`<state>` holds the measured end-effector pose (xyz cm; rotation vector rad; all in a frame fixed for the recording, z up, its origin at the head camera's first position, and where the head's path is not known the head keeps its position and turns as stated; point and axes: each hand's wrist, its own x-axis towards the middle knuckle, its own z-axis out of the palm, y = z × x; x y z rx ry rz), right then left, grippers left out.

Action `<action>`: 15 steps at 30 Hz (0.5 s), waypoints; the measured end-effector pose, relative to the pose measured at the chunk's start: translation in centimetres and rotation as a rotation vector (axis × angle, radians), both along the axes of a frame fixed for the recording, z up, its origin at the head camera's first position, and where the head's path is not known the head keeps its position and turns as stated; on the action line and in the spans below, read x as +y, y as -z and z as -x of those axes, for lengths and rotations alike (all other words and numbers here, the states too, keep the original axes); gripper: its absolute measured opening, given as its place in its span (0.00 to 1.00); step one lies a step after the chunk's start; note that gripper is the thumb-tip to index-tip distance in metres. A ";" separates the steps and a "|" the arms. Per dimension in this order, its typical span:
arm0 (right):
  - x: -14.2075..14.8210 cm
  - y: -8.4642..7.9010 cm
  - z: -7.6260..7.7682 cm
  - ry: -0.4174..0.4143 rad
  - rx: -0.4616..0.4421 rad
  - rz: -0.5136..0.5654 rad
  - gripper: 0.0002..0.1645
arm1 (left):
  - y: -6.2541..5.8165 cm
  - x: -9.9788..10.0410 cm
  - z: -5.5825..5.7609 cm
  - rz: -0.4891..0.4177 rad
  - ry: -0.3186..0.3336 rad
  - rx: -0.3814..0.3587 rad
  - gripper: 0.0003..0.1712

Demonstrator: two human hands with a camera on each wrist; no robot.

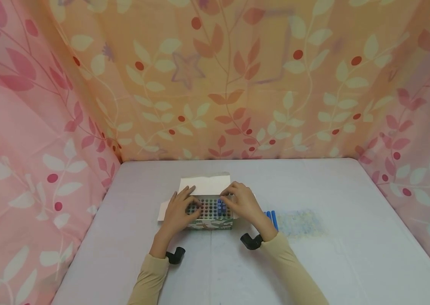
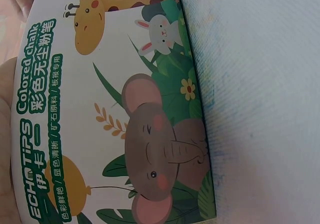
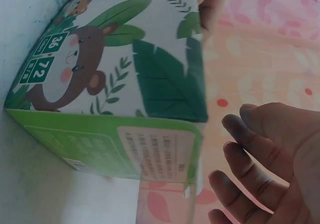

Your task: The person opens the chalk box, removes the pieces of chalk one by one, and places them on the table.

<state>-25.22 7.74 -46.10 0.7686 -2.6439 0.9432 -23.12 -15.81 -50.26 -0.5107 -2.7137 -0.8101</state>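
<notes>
A coloured chalk box point(image 2: 115, 134) printed with cartoon animals stands on the table with its white lid point(image 1: 205, 185) folded back. Inside, a grid of round holes point(image 1: 207, 208) shows, and several blue chalk sticks point(image 1: 220, 207) stand upright toward its right side. My left hand point(image 1: 180, 212) lies over the box's left part, thumb near the front edge and index finger bent above the holes. Over the right part hovers my right hand point(image 1: 242, 203). In the right wrist view, its fingers point(image 3: 252, 166) are loosely bent beside the box, with smudged tips and no chalk visible between them.
Blue chalk sticks point(image 1: 272, 219) lie on the table right of the box, partly behind my right forearm. Beyond them is a patch of blue and yellow chalk dust point(image 1: 302, 223). A side flap point(image 1: 163, 212) sticks out left. Patterned curtains point(image 1: 215, 84) surround the white table point(image 1: 352, 254).
</notes>
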 end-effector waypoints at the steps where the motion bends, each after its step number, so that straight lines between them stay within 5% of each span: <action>1: -0.1 0.0 0.0 0.004 -0.003 -0.007 0.05 | 0.0 0.0 0.0 0.001 0.001 0.001 0.06; 15: -0.9 0.8 0.5 0.037 0.054 -0.175 0.07 | 0.3 -0.1 0.1 -0.001 0.008 0.001 0.06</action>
